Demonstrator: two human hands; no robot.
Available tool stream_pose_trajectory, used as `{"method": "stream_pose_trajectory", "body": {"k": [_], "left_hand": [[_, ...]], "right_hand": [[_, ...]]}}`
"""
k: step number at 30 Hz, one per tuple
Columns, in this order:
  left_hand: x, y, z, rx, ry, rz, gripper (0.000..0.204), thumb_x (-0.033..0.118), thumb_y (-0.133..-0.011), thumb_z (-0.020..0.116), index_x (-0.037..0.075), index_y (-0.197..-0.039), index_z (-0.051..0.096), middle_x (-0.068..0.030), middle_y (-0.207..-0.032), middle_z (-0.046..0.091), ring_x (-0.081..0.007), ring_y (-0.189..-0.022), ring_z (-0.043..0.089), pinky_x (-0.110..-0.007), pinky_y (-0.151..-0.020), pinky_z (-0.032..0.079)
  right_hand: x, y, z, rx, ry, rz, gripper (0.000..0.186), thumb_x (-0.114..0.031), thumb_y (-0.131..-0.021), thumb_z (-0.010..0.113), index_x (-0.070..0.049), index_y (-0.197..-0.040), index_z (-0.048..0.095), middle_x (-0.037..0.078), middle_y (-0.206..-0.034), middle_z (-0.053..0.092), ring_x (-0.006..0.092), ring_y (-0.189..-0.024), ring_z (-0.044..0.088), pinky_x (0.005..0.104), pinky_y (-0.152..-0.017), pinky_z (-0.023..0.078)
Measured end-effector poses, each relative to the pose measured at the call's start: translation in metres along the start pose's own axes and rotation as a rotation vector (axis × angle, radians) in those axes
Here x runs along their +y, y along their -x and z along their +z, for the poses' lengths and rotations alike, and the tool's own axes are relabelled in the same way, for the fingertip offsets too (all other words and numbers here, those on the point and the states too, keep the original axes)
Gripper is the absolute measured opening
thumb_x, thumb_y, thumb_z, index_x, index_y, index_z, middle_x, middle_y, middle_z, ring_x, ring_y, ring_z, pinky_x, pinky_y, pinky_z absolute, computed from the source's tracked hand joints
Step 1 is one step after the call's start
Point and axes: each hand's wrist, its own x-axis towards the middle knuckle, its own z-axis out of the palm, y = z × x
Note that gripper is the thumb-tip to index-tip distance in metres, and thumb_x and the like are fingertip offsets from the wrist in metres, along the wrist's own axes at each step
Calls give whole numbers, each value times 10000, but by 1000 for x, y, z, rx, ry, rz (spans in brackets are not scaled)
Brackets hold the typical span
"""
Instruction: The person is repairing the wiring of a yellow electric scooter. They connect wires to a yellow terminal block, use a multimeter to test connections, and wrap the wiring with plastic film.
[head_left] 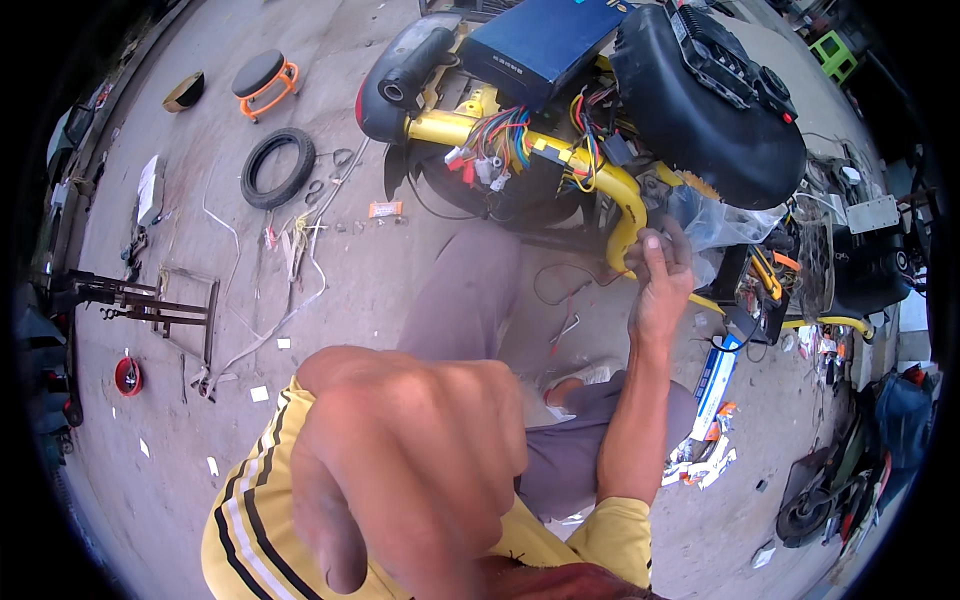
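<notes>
My left hand [410, 450] looms close in front of me, its fingers bent and its tips out of sight past the lower edge. Whatever it may hold is hidden. My right hand [662, 285] is raised beside the yellow frame [625, 205] of a partly stripped scooter, fingers curled toward the thumb. A thin reddish wire [600, 283] leads up to those fingers; what is between them is too small to make out. Bundles of coloured wires with plugs [495, 150] hang over the frame. A clear plastic bag [735, 225] lies just beyond my right hand.
A blue box [540, 50] and a black seat [700, 110] top the scooter. A blue-white carton [716, 380] lies right of my knee. At left are a tyre [256, 180], an orange-legged stool [268, 85], a metal stand [190, 315] and a red bowl [128, 376].
</notes>
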Motion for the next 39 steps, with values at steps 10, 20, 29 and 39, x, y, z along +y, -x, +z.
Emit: {"method": "stream_pose_trajectory", "body": {"k": [10, 20, 29, 39], "left_hand": [[-19, 17, -121, 451, -1216, -627, 404, 246, -1045, 703, -69, -1293, 649, -134, -1170, 698, -163, -996, 679, -319, -873, 537], [-48, 23, -149, 132, -1526, -823, 501, 357, -1024, 740, -20, -1347, 678, -192, -1284, 722, -359, -1199, 668, -451, -1051, 512], [-36, 26, -153, -94, -1565, -826, 384, 297, -980, 793, -6, -1205, 721, -166, -1119, 745, -367, -1059, 696, -457, -937, 538], [-37, -12, -165, 37, -1486, -1103, 283, 258, -1045, 710, -22, -1075, 740, -198, -977, 736, -382, -947, 714, -453, -835, 552]], "right_hand": [[-21, -7, 47, -94, 433, -494, 382, -149, -1065, 682, -16, -1423, 670, 162, -1299, 696, 290, -1203, 669, 393, -1055, 521], [-23, -66, 71, -144, 708, -551, 464, -234, -1061, 656, -11, -1468, 640, 256, -1414, 670, 429, -1340, 613, 457, -1165, 434], [-12, -82, 69, -98, 728, -583, 359, -219, -982, 768, 46, -1223, 742, 232, -1140, 780, 404, -1037, 736, 435, -931, 555], [-6, -70, 69, -29, 135, -224, 294, -65, -991, 723, 87, -1241, 690, 136, -1172, 769, 229, -1083, 715, 372, -1022, 516]]}}
